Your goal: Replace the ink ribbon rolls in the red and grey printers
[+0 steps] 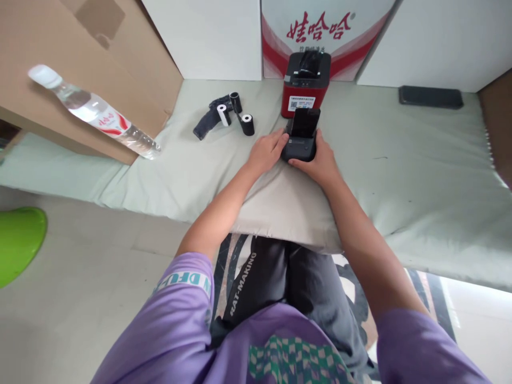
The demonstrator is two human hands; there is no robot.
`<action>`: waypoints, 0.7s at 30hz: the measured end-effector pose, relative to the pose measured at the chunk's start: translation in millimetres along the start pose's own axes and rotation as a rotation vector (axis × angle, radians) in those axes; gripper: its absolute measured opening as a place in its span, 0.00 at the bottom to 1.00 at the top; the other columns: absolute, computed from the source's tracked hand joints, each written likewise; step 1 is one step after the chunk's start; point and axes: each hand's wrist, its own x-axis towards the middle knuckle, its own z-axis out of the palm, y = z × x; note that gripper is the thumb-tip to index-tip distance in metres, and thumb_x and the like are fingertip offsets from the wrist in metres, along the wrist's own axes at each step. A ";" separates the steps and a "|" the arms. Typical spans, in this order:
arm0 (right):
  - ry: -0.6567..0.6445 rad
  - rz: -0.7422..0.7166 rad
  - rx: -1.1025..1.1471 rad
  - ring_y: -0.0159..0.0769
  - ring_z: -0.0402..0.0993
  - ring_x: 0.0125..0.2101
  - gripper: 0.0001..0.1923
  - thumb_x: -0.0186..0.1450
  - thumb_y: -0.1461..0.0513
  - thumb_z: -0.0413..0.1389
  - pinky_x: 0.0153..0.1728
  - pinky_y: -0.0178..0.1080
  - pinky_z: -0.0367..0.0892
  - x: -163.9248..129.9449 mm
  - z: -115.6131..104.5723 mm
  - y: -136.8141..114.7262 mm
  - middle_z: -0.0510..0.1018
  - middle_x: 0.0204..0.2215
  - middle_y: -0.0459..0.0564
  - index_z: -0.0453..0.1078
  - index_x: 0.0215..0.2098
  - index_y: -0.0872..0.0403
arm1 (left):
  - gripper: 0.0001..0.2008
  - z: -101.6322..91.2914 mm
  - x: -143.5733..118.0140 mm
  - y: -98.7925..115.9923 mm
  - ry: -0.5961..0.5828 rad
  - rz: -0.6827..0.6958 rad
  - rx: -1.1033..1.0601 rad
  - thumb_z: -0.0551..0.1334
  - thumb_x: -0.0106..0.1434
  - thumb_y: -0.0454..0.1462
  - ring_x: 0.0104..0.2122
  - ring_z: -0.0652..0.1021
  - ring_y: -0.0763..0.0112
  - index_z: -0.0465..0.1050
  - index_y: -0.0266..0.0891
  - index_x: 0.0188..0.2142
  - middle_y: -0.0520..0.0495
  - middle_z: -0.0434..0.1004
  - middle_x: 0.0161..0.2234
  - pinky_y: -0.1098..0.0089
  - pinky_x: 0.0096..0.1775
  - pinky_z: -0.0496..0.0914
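A small black portable printer sits on the cloth-covered surface, with a glossy dark flap or strip standing up at its back. My left hand presses against its left side, fingers together. From the right, my right hand wraps round it, thumb along the front edge. Directly behind is a red and black box-shaped printer with a white label and a dark piece on top. To the left lie several small black rolls, one with a white side, and crumpled black strips.
A water bottle leans at the left against a cardboard box. A dark phone-like slab lies at the right. White cartons with a red-marked one line the back. A green seat stands on the floor.
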 end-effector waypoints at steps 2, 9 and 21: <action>0.030 0.063 -0.056 0.71 0.73 0.63 0.64 0.50 0.45 0.75 0.64 0.68 0.68 -0.4 1.2 -4.9 0.77 0.62 0.66 0.54 0.76 0.54 | 0.34 0.7 1.0 -4.2 0.061 0.046 -0.060 0.41 0.80 0.55 0.69 0.74 0.59 0.75 0.40 0.65 0.39 0.77 0.66 0.58 0.71 0.64; 0.005 0.009 -0.052 0.63 0.69 0.68 0.54 0.56 0.50 0.71 0.69 0.62 0.66 -0.2 -7.3 -15.7 0.73 0.68 0.59 0.57 0.75 0.50 | 0.40 4.3 7.8 -16.5 0.141 0.150 -0.207 0.39 0.78 0.61 0.65 0.77 0.59 0.81 0.40 0.58 0.40 0.81 0.62 0.57 0.69 0.68; 0.006 -0.072 -0.067 0.60 0.58 0.75 0.54 0.62 0.49 0.65 0.74 0.64 0.58 5.7 0.8 -0.4 0.61 0.76 0.58 0.46 0.79 0.49 | 0.37 11.0 8.4 -14.8 0.116 0.185 -0.474 0.45 0.74 0.66 0.69 0.73 0.61 0.67 0.43 0.63 0.42 0.73 0.69 0.58 0.72 0.63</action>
